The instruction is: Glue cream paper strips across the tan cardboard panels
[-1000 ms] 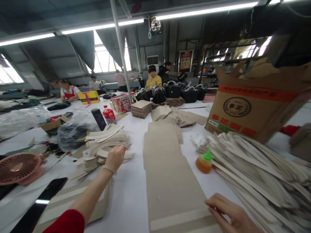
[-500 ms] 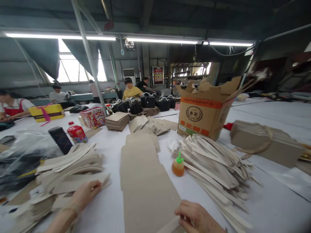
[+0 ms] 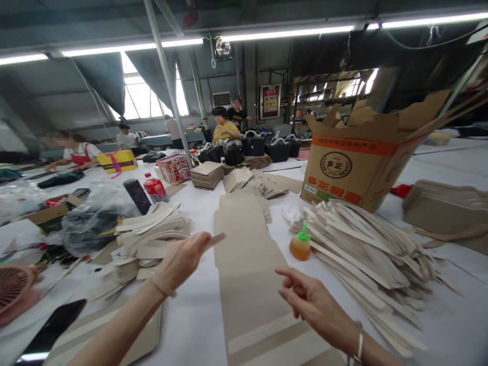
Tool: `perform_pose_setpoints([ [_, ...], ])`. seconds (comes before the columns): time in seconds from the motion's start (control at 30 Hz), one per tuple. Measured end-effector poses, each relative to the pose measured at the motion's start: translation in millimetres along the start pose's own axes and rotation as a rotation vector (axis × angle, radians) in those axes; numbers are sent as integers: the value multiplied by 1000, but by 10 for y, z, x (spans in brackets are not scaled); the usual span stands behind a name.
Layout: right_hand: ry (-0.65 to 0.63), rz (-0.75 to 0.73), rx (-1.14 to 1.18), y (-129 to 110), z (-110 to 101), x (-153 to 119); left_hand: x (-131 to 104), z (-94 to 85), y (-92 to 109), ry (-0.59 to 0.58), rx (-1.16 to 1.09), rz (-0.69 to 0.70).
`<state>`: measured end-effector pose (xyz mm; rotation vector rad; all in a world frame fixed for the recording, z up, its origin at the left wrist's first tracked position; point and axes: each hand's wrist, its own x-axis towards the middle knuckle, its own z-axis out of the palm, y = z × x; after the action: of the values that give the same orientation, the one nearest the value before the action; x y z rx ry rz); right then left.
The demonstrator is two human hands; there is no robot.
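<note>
My left hand [image 3: 186, 256] pinches a short grey-beige cardboard strip [image 3: 216, 240], seen nearly edge-on. It hovers at the left edge of a long run of overlapping cardboard panels [image 3: 244, 229]. Over the right side of these panels is my right hand [image 3: 310, 300], fingers apart and holding nothing. Below it, pale strips [image 3: 263, 333] lie across the nearest panel. A pile of short cardboard strips [image 3: 152, 229] lies left of the panels. On the right spreads a big heap of long strips [image 3: 366, 249], beside a squat bottle of amber liquid with a green nozzle [image 3: 300, 246].
A large open carton [image 3: 343, 168] stands behind the long strips. Stacked boards [image 3: 208, 175], a red bottle [image 3: 155, 188] and black bags [image 3: 253, 145] are farther back. At left are a phone [image 3: 53, 325] and a pink basket [image 3: 15, 290]. Several people sit beyond.
My left hand has come away from the left strip pile toward the panels with a strip. My right hand has lifted off the near strip and opened. The view has turned left.
</note>
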<state>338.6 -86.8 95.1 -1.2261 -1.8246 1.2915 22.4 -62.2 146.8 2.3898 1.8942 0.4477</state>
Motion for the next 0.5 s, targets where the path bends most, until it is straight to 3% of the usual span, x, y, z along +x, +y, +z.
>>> perform_pose_setpoints([
  [0.13, -78, -7, 207, -235, 215, 174, -143, 110, 661, -122, -179, 181],
  [0.23, -90, 27, 271, -258, 246, 245, -235, 187, 866, -175, -326, 175],
  [0.37, -32, 168, 324, -30, 60, 256, -353, 291, 699, -367, -593, -45],
  [0.5, -11, 281, 334, 312, -184, 228, -539, 566, 381, -547, -794, -297],
])
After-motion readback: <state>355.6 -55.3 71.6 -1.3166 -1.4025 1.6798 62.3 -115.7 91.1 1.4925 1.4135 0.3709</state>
